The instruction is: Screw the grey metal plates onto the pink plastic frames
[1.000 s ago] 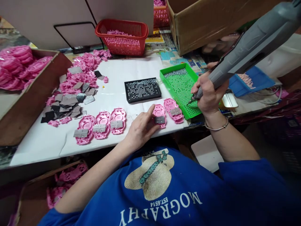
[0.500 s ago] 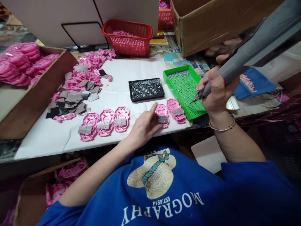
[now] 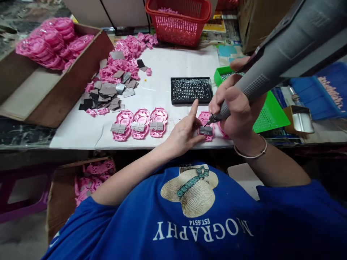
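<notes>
My right hand (image 3: 238, 104) is wrapped around a grey electric screwdriver (image 3: 257, 77), whose tip points down at a metal plate (image 3: 206, 130) on a pink plastic casing (image 3: 204, 116). My left hand (image 3: 184, 133) holds that casing at its left side, thumb at the lower edge and index finger stretched upward. Another pink casing (image 3: 223, 129) lies mostly hidden behind my right hand. To the left, three pink casings (image 3: 141, 122) with metal plates lie in a row. Behind my left hand sits a black perforated tray (image 3: 192, 91) with small screws.
A green perforated tray (image 3: 271, 113) is partly behind my right hand. Grey plates (image 3: 108, 92) and pink parts (image 3: 124, 66) are piled at left, beside a cardboard box (image 3: 89, 50) of bagged pink pieces. A red basket (image 3: 179, 27) stands at the back.
My right hand has brought the screwdriver from over the green tray to the casing at my left hand. My left hand stays at that casing. The camera view has shifted.
</notes>
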`<state>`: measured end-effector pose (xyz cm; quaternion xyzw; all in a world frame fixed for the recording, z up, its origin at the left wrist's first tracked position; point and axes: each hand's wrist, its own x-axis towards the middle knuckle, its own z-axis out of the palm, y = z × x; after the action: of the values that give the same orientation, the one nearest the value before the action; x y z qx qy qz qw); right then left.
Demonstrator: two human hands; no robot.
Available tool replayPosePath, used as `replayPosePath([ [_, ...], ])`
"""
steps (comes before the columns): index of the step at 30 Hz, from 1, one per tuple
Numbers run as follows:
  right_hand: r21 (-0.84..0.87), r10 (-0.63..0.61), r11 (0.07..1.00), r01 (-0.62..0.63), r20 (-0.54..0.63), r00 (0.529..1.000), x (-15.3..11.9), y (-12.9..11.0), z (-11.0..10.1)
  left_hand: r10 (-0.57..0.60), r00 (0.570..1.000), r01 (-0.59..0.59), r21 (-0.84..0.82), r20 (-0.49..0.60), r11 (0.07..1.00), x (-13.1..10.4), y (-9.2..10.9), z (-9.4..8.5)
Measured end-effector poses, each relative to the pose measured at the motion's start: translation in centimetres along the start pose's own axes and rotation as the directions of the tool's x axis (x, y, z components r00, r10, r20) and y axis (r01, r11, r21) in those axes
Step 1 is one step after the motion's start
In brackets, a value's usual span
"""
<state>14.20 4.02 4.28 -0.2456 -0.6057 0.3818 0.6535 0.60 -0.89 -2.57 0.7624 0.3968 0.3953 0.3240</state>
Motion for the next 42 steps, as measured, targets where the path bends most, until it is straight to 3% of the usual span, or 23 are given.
replayPosePath([
  [7,-0.04,0.083,0.996,-0.082,0.037,0.996,-0.4,0.6,0.2,0.013,1.0,-0.013,0.021,-0.014,1.0,-0.1,0.0,0.1],
  [13,0.052,0.056,0.997,-0.057,0.026,0.998,-0.4,1.0,0.4,0.031,0.999,-0.031,0.01,-0.015,0.999,0.0,-0.1,0.1],
  [21,0.173,0.024,0.984,-0.042,0.103,0.994,-0.2,0.8,0.5,0.024,1.0,-0.023,0.023,-0.013,0.999,-0.1,-0.1,0.0],
  [29,0.039,0.056,0.997,-0.063,0.148,0.987,-0.6,1.2,0.3,-0.02,1.0,0.021,0.02,-0.017,1.0,0.1,0.5,-0.1],
  [37,0.095,0.049,0.994,-0.058,0.094,0.994,0.0,0.4,0.2,0.014,1.0,-0.013,0.026,-0.014,1.0,-0.3,0.4,-0.1],
  [42,0.013,0.07,0.997,-0.07,0.044,0.997,0.2,-0.9,0.3,0.071,0.992,-0.067,0.041,-0.108,0.997,-0.4,0.3,-0.4],
])
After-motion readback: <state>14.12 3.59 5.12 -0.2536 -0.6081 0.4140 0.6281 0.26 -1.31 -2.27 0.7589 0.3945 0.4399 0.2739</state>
